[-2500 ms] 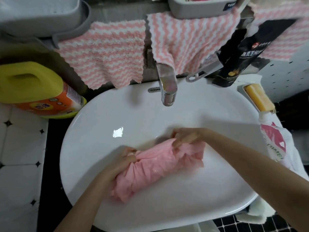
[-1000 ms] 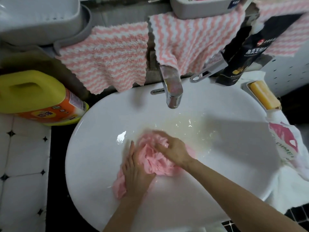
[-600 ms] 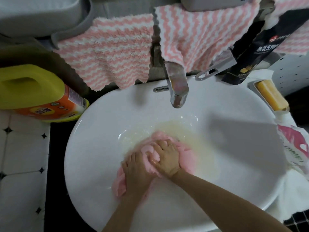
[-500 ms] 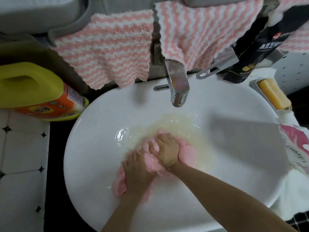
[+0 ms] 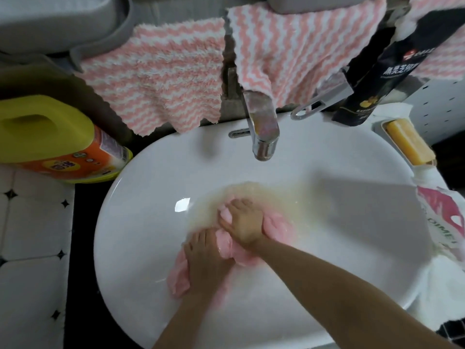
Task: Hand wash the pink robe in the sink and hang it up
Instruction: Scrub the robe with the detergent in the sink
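The pink robe [image 5: 278, 230] lies wet and bunched into a small wad in the bottom of the white sink [image 5: 130, 222]. My left hand [image 5: 205, 263] presses down on the wad's near-left part with fairly straight fingers. Just beyond it, my right hand [image 5: 242, 222] sits on top of the wad, its fingers curled over the far edge of the cloth and its thumb pointing left. Cloudy, yellowish suds [image 5: 254, 191] spread over the basin beyond the hands. Most of the robe is hidden under both hands.
A chrome faucet [image 5: 261, 132] overhangs the basin's far side, no water running. Pink-and-white striped towels [image 5: 161, 74] hang behind it. A yellow detergent jug [image 5: 50, 137] lies at left. A yellow soap bar [image 5: 407, 144], a black pouch [image 5: 377, 71] and a pink-white pouch [image 5: 448, 222] stand at right.
The robe, stretched out as a long roll earlier, is now squeezed into a wad. Both hands came together on it and pushed away from me, and suds spread out beyond them.
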{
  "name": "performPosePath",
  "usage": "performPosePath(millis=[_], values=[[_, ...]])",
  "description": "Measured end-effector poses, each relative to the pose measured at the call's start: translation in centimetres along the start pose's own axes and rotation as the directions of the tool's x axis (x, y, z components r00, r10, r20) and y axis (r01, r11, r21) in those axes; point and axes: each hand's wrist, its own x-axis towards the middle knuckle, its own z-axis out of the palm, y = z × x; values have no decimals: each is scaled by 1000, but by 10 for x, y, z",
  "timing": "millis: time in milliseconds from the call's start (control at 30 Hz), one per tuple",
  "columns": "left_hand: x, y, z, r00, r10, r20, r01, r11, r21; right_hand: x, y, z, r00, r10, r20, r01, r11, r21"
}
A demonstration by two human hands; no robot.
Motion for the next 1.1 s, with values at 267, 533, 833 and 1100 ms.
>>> performPosePath(millis=[267, 533, 833, 1100], values=[[0, 2, 2, 1000, 15, -21, -14, 1000, 10, -28, -23, -33, 993, 49, -105, -29, 983, 182], [-2, 0, 4, 999, -30, 30, 31, 999, -35, 26, -14, -7, 989, 146, 18, -147, 985, 88], [-1, 6, -4, 997, 72, -41, -72, 997, -12, -33, -1, -6, 985, -165, -44, 167, 984, 53], [-2, 2, -20, 981, 6, 195, 16, 993, -115, 39, 17, -43, 916, 290, 278, -380, 852, 361]])
